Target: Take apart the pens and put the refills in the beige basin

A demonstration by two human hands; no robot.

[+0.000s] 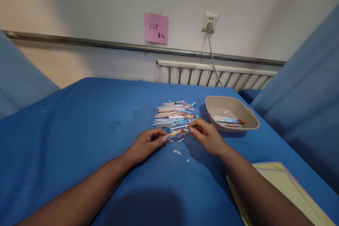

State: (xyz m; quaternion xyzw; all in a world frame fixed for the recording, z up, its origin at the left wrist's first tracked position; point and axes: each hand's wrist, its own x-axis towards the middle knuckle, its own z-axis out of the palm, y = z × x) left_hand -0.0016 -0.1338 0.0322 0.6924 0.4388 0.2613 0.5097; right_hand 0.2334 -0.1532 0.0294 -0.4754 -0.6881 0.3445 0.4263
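Observation:
An orange pen [176,133] is held between my two hands, just in front of a pile of pens. My left hand [149,143] pinches its left end. At the pen's right end, the fingers of my right hand [205,134] are closed on a small pale piece that I cannot make out clearly. The pile of pens [172,114], in white, blue, orange and pink, lies sideways behind my hands. Several small white bits [177,152] are scattered on the blue cloth below the pen. Another patterned pen part [183,134] shows beside my right fingertips.
A beige basin [230,104] holding a few pens [228,120] stands to the right of the pile. A yellow cloth [280,187] lies near my right forearm. Blue cloth [79,130] covers the table, which meets a wall with a radiator [206,74] and a plugged-in cable [212,53].

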